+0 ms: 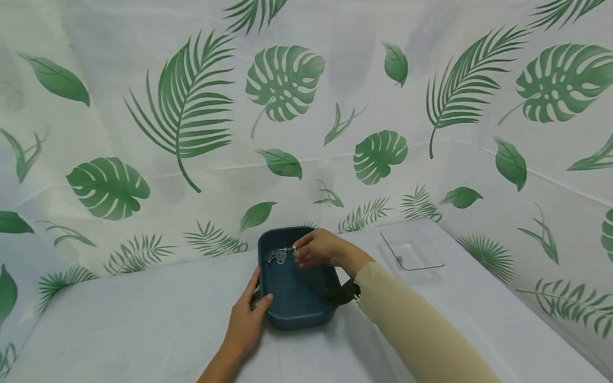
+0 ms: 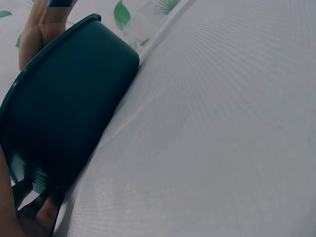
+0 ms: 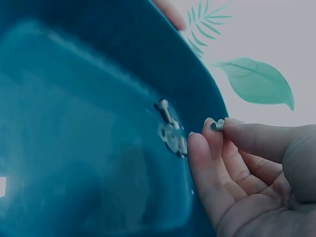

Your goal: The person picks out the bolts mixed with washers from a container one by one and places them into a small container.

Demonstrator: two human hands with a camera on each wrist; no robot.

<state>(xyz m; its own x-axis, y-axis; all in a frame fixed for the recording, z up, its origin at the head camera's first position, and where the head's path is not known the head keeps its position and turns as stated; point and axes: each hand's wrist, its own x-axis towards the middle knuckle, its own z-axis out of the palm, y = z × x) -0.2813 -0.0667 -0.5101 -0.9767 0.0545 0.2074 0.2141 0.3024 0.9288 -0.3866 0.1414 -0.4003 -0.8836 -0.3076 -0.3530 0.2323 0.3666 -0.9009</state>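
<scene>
Right-wrist view showed the right hand [image 3: 247, 173] pinching a small bolt [image 3: 217, 125], just right of hardware [image 3: 170, 131] inside the blue tub [image 3: 74, 123]; the left hand [image 1: 246, 323] gripped the tub's rim.

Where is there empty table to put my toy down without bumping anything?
Left of the blue tub, the white table lies bare out to the leaf curtain. A narrower bare strip runs between tub and clear lid. Crowded: the tub itself, with left hand on its rim and right hand pinching a small metal piece.

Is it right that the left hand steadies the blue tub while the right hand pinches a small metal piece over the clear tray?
Not quite. The right hand pinches the small metal piece over the blue tub, not the clear tray, as the head view shows. The left hand does steady the tub.
</scene>
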